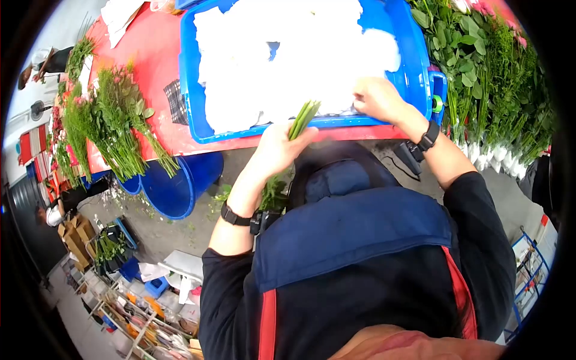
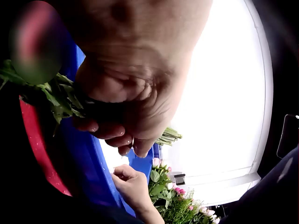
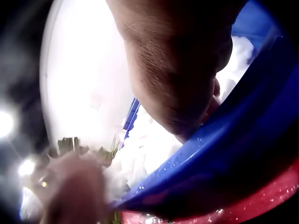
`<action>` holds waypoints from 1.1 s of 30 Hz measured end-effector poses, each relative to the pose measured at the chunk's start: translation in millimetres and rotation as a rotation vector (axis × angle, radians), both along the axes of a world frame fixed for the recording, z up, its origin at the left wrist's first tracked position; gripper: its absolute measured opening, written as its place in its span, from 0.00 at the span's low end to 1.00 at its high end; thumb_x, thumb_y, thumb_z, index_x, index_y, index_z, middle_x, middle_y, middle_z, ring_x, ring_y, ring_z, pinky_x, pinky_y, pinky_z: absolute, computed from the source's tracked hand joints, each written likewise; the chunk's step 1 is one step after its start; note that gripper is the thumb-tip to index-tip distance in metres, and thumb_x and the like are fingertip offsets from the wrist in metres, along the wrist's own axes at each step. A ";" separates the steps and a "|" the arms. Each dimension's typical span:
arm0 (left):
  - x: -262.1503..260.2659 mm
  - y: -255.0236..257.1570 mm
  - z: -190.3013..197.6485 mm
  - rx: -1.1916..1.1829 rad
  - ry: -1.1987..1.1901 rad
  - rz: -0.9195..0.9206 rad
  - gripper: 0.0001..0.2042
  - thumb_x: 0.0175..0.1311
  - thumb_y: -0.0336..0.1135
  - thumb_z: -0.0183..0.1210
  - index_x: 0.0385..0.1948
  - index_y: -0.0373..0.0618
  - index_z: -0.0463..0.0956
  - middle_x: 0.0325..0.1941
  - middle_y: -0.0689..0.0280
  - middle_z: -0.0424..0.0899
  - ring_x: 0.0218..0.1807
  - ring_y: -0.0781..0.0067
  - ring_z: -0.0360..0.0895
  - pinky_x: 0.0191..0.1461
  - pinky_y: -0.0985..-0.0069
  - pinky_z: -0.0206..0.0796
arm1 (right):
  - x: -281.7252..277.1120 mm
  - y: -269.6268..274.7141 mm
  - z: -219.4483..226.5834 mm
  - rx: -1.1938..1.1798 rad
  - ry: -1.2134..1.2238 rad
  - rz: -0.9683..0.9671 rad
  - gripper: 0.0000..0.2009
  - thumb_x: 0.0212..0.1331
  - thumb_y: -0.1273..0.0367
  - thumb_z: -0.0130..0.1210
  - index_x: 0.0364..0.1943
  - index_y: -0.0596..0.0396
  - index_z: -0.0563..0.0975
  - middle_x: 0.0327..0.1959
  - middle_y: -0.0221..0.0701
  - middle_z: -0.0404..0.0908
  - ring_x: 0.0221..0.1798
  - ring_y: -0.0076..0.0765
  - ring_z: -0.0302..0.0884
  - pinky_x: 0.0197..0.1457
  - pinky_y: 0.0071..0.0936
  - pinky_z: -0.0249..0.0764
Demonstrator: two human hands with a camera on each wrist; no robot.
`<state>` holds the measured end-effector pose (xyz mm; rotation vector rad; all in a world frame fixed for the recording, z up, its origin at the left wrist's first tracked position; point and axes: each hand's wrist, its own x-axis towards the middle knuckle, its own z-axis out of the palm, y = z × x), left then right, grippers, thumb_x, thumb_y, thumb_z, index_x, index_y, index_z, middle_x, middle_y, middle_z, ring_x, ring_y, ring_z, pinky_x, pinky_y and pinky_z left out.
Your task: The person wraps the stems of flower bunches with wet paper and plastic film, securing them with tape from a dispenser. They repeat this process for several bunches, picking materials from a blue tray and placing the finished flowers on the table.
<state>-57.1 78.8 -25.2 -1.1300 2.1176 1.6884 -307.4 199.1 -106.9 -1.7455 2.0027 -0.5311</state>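
While the left hand clamps round a bunch of flower stems, cut ends pointing up over the near rim of the blue tub, the right hand is in at the tub's near right corner, down among the white wet wadding. The right wrist view puts its fingers against that white stuff, but whether they are pinching a piece or just pressing on it I cannot tell. The left wrist view shows the fingers curled tight round the stems, leaves sticking out behind the palm. The bunch sits just left of the right hand, stem tips at the tub's edge above the red table.

Risk from here, as I judge it: that grip is single-handed on slim, probably wet stems, so one could slide out and drop toward the blue bucket on the floor. The wadding looks soft; a hard tug may tear it short.
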 end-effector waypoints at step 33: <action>-49.0 -3.0 32.4 0.111 -0.025 0.094 0.09 0.64 0.39 0.57 0.28 0.45 0.73 0.15 0.74 0.68 0.16 0.83 0.63 0.19 0.80 0.55 | 12.2 -28.8 106.2 -0.574 -0.407 0.094 0.12 0.50 0.74 0.62 0.39 0.57 0.75 0.41 0.31 0.80 0.43 0.28 0.75 0.50 0.29 0.71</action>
